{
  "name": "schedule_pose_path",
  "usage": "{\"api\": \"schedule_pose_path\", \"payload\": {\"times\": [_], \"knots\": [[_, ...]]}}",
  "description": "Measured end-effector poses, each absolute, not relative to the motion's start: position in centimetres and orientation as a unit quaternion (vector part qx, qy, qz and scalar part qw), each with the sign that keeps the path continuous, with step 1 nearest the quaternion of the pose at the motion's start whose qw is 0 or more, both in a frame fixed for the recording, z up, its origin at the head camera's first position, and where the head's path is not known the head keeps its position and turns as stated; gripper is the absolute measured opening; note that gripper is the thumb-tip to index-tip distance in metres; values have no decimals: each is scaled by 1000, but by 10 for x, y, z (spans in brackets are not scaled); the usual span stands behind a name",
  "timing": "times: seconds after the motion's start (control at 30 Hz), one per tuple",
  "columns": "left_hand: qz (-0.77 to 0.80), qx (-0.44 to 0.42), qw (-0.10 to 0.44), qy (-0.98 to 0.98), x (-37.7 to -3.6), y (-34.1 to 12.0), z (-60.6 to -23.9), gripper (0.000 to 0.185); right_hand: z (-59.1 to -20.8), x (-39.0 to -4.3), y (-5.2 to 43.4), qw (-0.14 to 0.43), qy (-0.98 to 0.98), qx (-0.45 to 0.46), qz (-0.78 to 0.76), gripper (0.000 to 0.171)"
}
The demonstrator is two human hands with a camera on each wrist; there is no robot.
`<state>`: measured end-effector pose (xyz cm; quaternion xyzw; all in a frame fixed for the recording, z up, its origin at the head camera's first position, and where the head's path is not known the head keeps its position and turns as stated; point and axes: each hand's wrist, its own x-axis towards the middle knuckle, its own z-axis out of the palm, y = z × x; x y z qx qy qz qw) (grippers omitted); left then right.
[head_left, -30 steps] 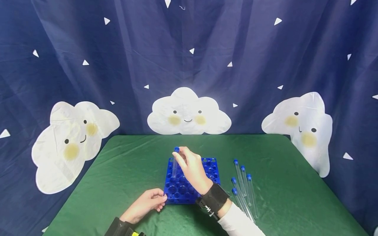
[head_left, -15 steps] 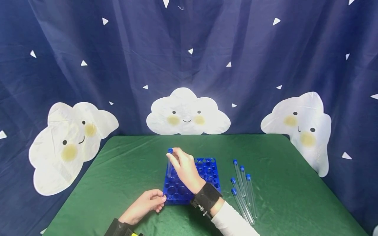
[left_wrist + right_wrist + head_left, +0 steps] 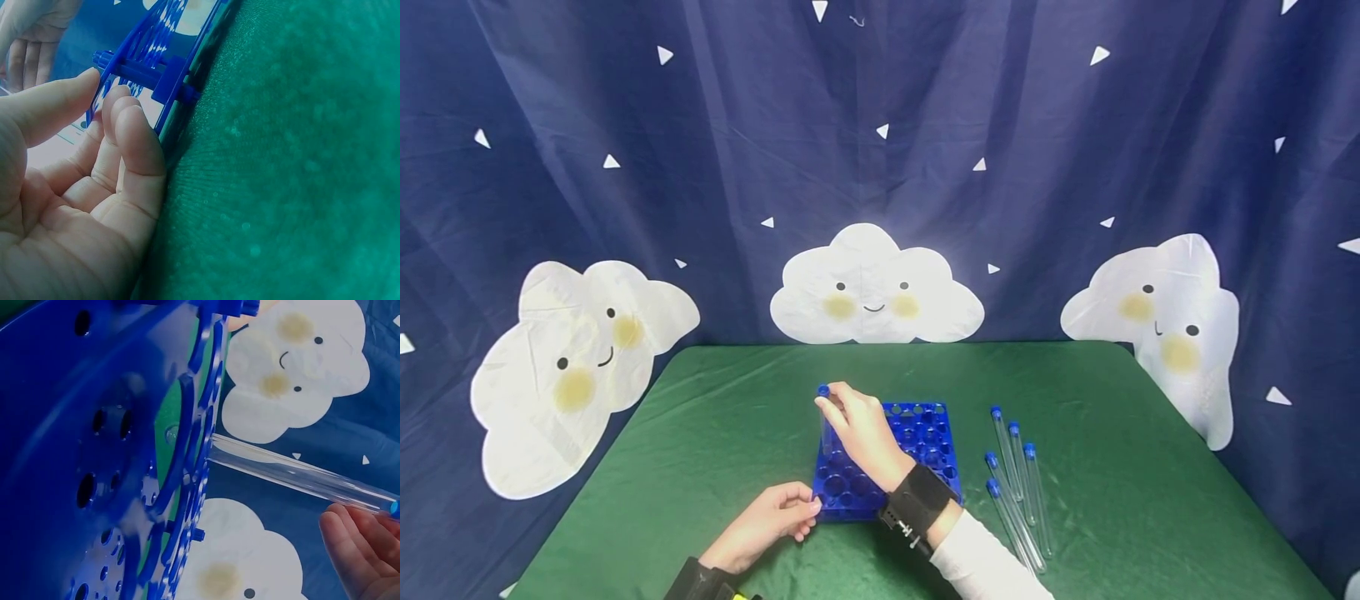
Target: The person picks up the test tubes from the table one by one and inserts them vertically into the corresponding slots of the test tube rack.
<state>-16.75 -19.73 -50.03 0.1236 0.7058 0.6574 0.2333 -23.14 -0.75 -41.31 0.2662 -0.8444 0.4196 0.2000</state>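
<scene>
My right hand pinches a clear test tube just under its blue cap. The tube stands upright over the left side of a blue test tube rack. In the right wrist view its lower end passes through a hole in the rack's upper plate, and a rounded tip shows below that plate. My left hand holds the rack's near left corner. From the left wrist view, the thumb lies against the upper plate and the curled fingers sit at the lower edge beside a blue post.
To the right of the rack, several capped test tubes lie loosely grouped on the green tablecloth. A dark blue curtain with white clouds hangs behind the table's far edge.
My right hand has moved left with the test tube, then lowered it at the rack's left side. The left hand has stayed at the corner.
</scene>
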Motion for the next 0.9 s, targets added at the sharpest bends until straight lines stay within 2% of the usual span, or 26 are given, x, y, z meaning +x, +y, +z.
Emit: {"api": "schedule_pose_path", "payload": {"times": [0.43, 0.9], "knots": [[653, 123, 229, 711, -167, -197, -500, 20, -417, -231, -10, 179, -855, 272, 404, 19], [655, 129, 226, 710, -166, -197, -500, 21, -415, -228, -10, 159, -856, 268, 413, 23]]}}
